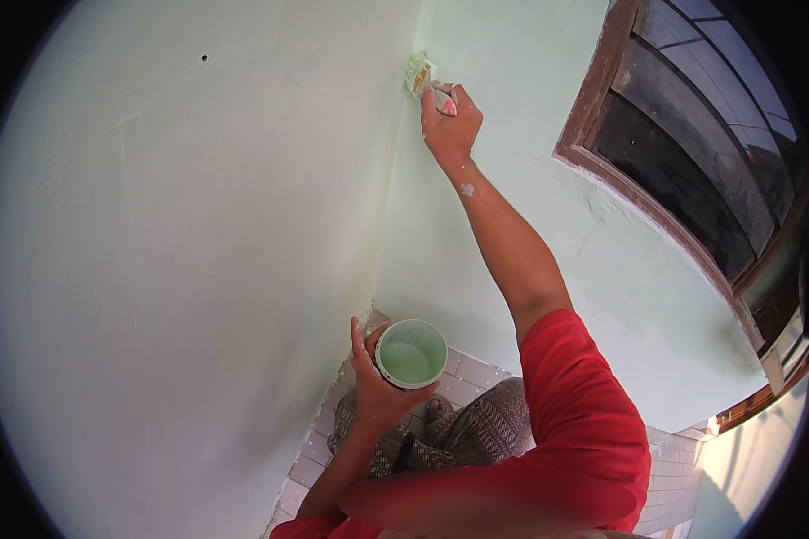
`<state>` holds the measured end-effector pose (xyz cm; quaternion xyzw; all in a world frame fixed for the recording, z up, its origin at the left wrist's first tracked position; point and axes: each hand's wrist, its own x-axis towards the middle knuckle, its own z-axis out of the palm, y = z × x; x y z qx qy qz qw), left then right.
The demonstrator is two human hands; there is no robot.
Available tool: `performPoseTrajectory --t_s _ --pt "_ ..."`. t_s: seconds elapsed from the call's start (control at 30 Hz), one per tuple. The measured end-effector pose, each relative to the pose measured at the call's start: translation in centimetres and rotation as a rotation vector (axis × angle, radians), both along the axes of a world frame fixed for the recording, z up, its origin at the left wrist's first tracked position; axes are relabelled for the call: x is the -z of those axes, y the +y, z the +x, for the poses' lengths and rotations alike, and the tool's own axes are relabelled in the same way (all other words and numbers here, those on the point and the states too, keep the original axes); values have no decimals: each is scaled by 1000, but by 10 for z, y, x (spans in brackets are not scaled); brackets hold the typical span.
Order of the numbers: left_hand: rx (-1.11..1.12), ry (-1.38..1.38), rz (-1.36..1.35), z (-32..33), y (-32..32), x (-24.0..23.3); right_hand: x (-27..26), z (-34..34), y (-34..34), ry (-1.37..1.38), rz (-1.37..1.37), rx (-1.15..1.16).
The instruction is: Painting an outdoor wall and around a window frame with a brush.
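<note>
My right hand point(452, 124) is closed around the handle of a paintbrush point(421, 75), whose paint-covered bristles touch the pale green wall point(505, 60) at the inside corner. Below, my left hand point(377, 384) holds a round paint tub point(412, 355) from its left side and underneath, with its opening facing up. Light green paint lies inside the tub, and its rim is smeared. Paint spots mark my right forearm and fingers.
A second wall point(209, 222) with a small dark hole fills the left side. A brown-framed window point(681, 162) with dark glass is at the upper right. Paint-spotted floor tiles point(468, 369) lie below, around my sandalled foot point(438, 407).
</note>
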<state>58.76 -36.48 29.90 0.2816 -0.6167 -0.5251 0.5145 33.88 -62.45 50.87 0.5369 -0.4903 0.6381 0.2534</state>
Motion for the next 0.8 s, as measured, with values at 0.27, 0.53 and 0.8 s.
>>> performPoseTrajectory --t_s 0.27,0.53,0.8 --pt "-112 -187 -32 9 2 -11 6 -2 19 139 31 55" --pt "-89 -101 -48 6 -1 -21 8 5 46 164 469 29" --pt "-101 -61 -36 4 2 -13 -197 -22 20 486 409 284"
